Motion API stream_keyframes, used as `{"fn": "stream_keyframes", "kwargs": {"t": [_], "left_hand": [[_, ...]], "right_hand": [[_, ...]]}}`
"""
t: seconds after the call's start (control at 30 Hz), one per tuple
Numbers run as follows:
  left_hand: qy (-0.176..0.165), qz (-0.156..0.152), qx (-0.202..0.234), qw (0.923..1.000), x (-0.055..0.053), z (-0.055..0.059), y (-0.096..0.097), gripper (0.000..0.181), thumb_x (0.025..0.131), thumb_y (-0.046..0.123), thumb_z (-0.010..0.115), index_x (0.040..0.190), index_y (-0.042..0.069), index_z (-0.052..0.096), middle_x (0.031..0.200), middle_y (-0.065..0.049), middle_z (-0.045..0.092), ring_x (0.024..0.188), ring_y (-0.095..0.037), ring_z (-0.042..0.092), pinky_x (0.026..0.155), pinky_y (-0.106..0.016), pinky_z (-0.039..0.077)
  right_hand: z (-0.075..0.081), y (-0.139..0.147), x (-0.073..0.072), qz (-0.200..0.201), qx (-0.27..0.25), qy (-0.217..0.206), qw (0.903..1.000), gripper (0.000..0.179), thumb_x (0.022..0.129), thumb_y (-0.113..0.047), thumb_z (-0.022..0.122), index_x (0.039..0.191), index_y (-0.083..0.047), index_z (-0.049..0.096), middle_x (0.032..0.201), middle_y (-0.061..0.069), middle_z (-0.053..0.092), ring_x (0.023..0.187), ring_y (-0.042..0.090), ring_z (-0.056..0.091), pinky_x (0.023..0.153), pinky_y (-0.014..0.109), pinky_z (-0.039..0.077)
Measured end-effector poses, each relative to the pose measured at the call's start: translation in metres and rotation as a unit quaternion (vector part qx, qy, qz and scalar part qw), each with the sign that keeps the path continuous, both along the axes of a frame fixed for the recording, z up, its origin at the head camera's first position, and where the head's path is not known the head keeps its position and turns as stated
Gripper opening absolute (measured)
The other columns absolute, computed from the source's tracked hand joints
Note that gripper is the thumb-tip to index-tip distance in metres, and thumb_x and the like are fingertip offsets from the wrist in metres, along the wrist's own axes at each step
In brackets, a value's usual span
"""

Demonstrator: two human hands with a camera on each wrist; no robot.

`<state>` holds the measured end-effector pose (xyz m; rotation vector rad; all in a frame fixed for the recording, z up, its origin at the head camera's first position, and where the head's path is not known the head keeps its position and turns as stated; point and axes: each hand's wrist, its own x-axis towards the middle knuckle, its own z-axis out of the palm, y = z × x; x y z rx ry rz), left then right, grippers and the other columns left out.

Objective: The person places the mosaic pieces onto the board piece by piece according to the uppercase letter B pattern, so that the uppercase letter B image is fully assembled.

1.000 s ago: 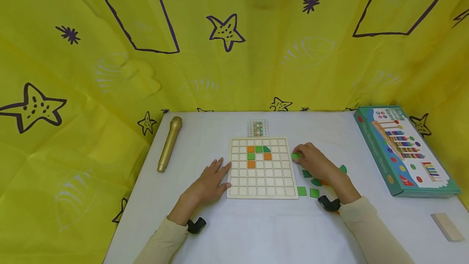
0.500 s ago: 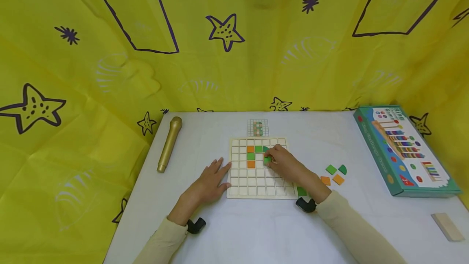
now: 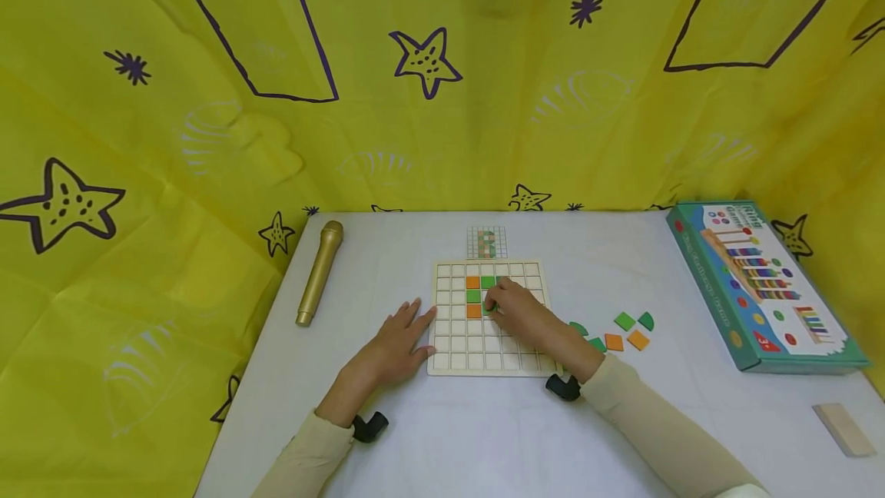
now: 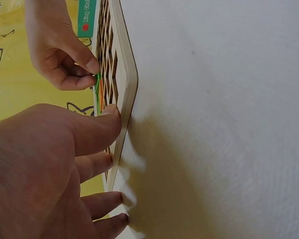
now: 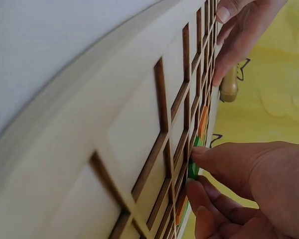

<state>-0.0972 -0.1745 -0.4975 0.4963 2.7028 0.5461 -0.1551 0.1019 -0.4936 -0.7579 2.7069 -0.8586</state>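
Note:
A wooden grid board (image 3: 456,366) lies on the white table with orange and green tiles set in some of its upper cells, among them an orange tile (image 3: 473,282) and a green tile (image 3: 488,282). My right hand (image 3: 523,313) is over the board, pinching a green square tile (image 5: 193,167) between thumb and fingers beside the lower orange tile (image 3: 473,311). This hand hides several cells and the tiles there. With fingers spread, my left hand (image 3: 396,340) rests at the board's left edge, its thumb (image 4: 102,127) touching the rim.
Behind the board lies a small pattern card (image 3: 487,242). Loose tiles, including an orange one (image 3: 638,340) and a green one (image 3: 625,320), lie to the right. A gold microphone (image 3: 320,273) is at left; a game box (image 3: 764,287) and wooden block (image 3: 844,429) are at right.
My right hand has carried the green tile from beside the board's right edge leftward over the cells, uncovering loose tiles at the right. The left hand has stayed at the left edge.

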Motion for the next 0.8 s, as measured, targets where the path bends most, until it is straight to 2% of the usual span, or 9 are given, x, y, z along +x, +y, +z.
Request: {"fn": "stream_keyframes", "kwargs": {"t": [0.2, 0.43, 0.6, 0.8], "left_hand": [[-0.002, 0.001, -0.002, 1.0000, 0.000, 0.001, 0.000, 0.067, 0.109, 0.037, 0.059, 0.167, 0.015, 0.034, 0.175, -0.019, 0.020, 0.163, -0.040, 0.015, 0.130, -0.059, 0.020], [-0.002, -0.004, -0.002, 1.0000, 0.000, 0.001, 0.000, 0.067, 0.109, 0.037, 0.058, 0.167, 0.014, 0.033, 0.175, -0.020, 0.020, 0.162, -0.041, 0.015, 0.130, -0.060, 0.020], [0.000, -0.004, -0.001, 1.0000, 0.000, 0.000, 0.000, 0.067, 0.109, 0.038, 0.058, 0.167, 0.014, 0.034, 0.175, -0.020, 0.020, 0.162, -0.041, 0.015, 0.130, -0.060, 0.020], [0.000, -0.002, -0.001, 1.0000, 0.000, -0.001, 0.000, 0.067, 0.109, 0.038, 0.058, 0.167, 0.015, 0.034, 0.175, -0.019, 0.020, 0.162, -0.040, 0.015, 0.130, -0.059, 0.019]], "right_hand": [[0.000, 0.003, 0.000, 0.004, 0.003, -0.014, 0.9999, 0.013, 0.100, -0.003, 0.070, 0.113, -0.003, 0.072, 0.116, 0.009, 0.066, 0.117, 0.029, 0.063, 0.102, 0.044, 0.055], [-0.004, 0.007, 0.001, 0.020, -0.024, -0.018, 0.9994, 0.013, 0.100, 0.000, 0.069, 0.111, -0.005, 0.073, 0.112, 0.005, 0.064, 0.112, 0.027, 0.064, 0.097, 0.041, 0.057], [-0.005, 0.010, 0.002, 0.026, -0.025, -0.001, 0.9993, 0.014, 0.100, -0.003, 0.070, 0.112, -0.008, 0.075, 0.113, 0.002, 0.064, 0.111, 0.025, 0.063, 0.098, 0.042, 0.055], [0.000, 0.020, 0.003, 0.031, -0.012, 0.001, 0.9994, 0.018, 0.102, -0.009, 0.070, 0.119, -0.012, 0.077, 0.117, 0.001, 0.064, 0.112, 0.024, 0.062, 0.098, 0.046, 0.053]]}}
